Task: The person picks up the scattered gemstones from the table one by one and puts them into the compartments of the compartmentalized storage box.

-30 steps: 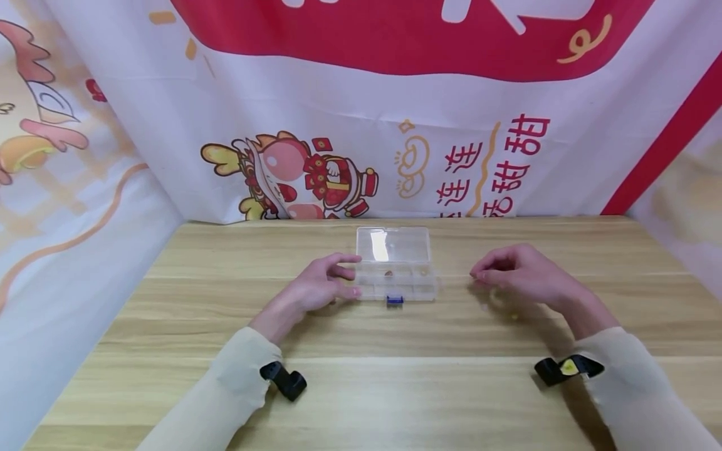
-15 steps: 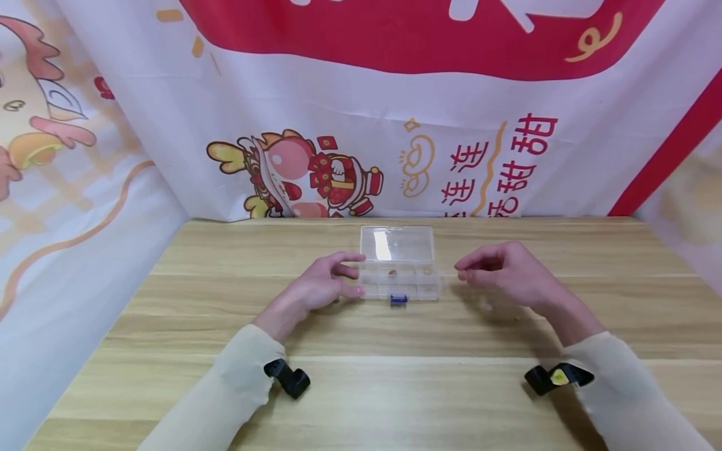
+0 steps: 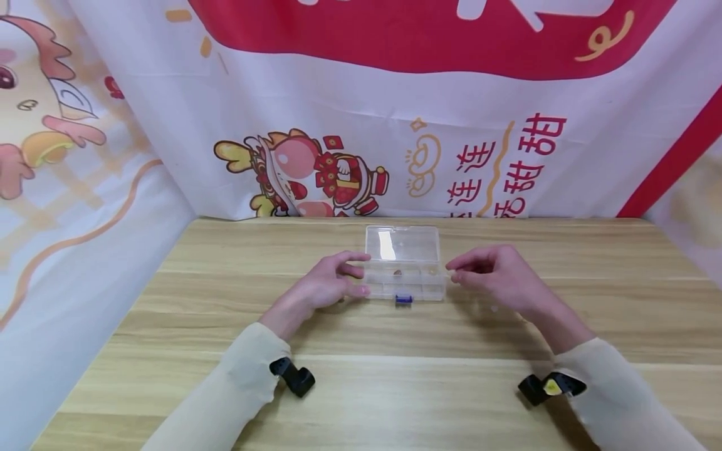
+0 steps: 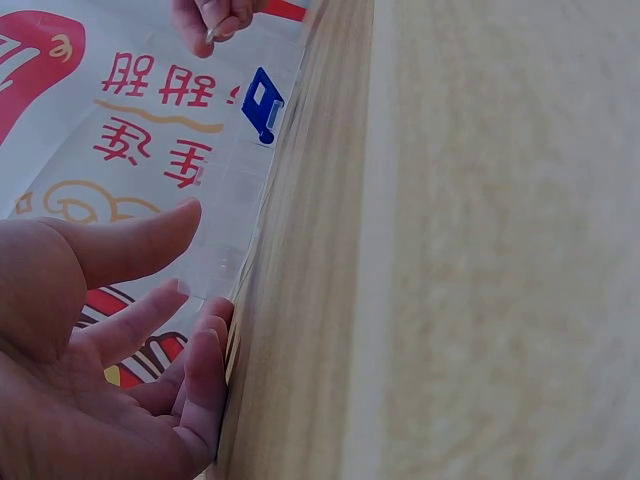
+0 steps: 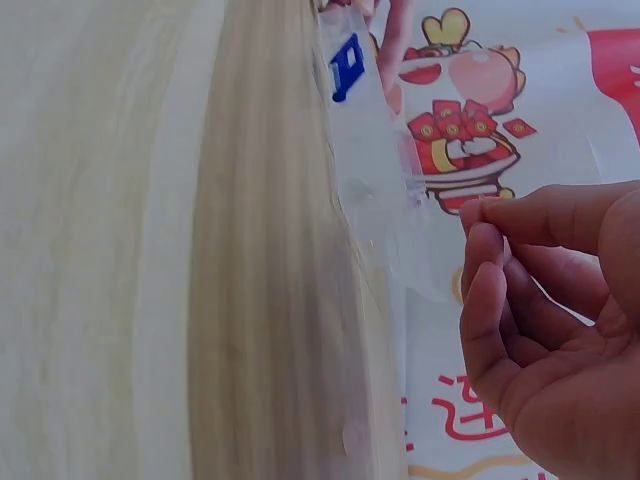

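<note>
A clear plastic compartment box (image 3: 403, 289) stands on the table with its lid (image 3: 414, 243) raised at the back and a blue latch (image 3: 403, 299) at the front. A small brown piece (image 3: 397, 272) lies in a rear compartment. My left hand (image 3: 333, 282) holds the box's left end, thumb at the front corner and index finger at the back. Beside the right end, my right hand (image 3: 496, 275) pinches a tiny pale thing (image 4: 210, 36) between thumb and index finger. Its kind cannot be told, as the fingertips mostly cover it.
A small translucent piece (image 3: 494, 308) lies on the wooden table (image 3: 395, 401) below my right hand; the right wrist view shows a pinkish translucent piece (image 5: 355, 437) there. A printed white and red cloth (image 3: 327, 94) hangs behind the table's far edge.
My right hand has moved left, from well off the box to right beside its right end, with fingertips still pinched. The left hand stays at the box's left end.
</note>
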